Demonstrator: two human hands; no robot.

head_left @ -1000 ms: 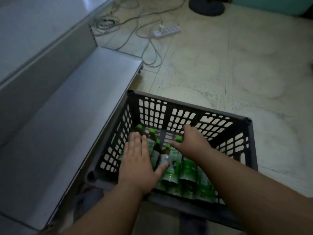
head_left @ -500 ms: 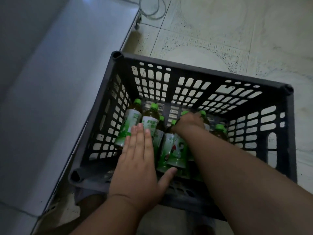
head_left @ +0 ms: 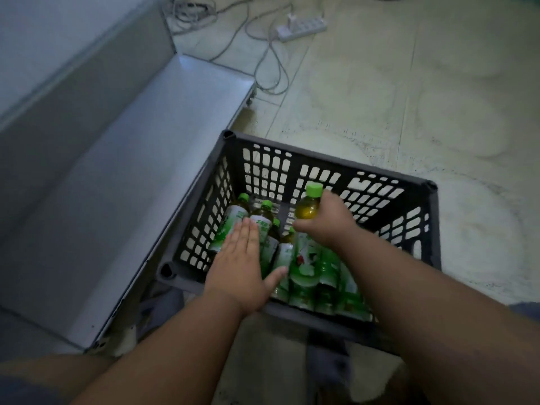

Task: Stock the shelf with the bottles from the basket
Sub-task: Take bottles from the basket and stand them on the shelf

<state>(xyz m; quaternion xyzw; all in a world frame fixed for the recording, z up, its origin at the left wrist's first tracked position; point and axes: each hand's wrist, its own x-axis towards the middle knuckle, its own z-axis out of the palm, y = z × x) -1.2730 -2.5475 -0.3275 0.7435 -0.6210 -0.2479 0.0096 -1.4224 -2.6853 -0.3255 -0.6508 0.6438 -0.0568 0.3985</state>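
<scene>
A dark slotted plastic basket (head_left: 336,171) stands on the floor and holds several green-capped tea bottles (head_left: 233,217) with green-and-white labels. My right hand (head_left: 327,223) grips one bottle (head_left: 309,206) by its upper body and has it raised above the others, cap pointing up. Over the left side of the basket, my left hand (head_left: 242,264) lies flat with straight fingers on the bottles there. The low grey metal shelf (head_left: 122,171) runs along the basket's left side with nothing on it.
A white power strip (head_left: 301,27) and loose cables (head_left: 263,54) lie on the tiled floor beyond the shelf's far end. Bare tiled floor (head_left: 423,97) spreads to the right of and behind the basket. My knees show at the bottom edge.
My right hand closed round a bottle among the others and lifted it up out of the pack. My left hand stayed flat on the left bottles. The view tilted up.
</scene>
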